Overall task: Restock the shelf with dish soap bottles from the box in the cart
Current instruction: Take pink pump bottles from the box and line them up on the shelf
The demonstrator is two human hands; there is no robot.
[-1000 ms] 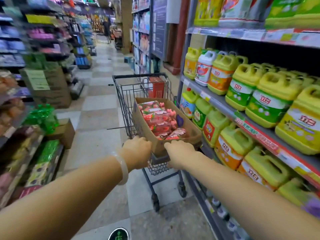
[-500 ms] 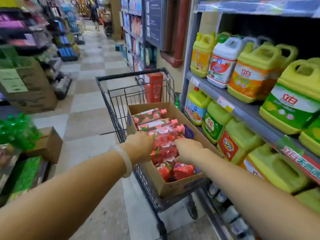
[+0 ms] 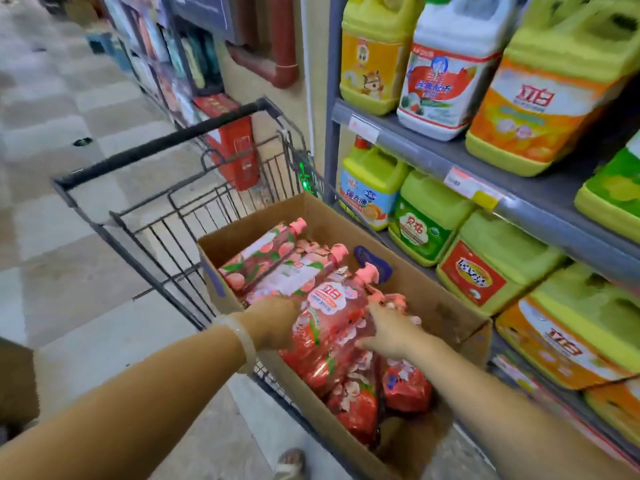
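A pink pump-top dish soap bottle (image 3: 329, 320) lies on top of others in the cardboard box (image 3: 446, 317) inside the cart (image 3: 145, 216). The left hand (image 3: 273, 323) and right hand (image 3: 391, 330) clasp its two sides. Yellow jugs (image 3: 540, 109) fill the adjacent shelf (image 3: 433, 150).

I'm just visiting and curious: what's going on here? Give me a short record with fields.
place: store aisle, beside a shelf of large jugs
cart: wire, holds an open cardboard box
box contents: pink pump bottles lying on their sides
left hand: on the left side of the top pink bottle
right hand: on that bottle's right side
grip: both touching; whether closed around it is unclear
progress: bottle not yet out of the box
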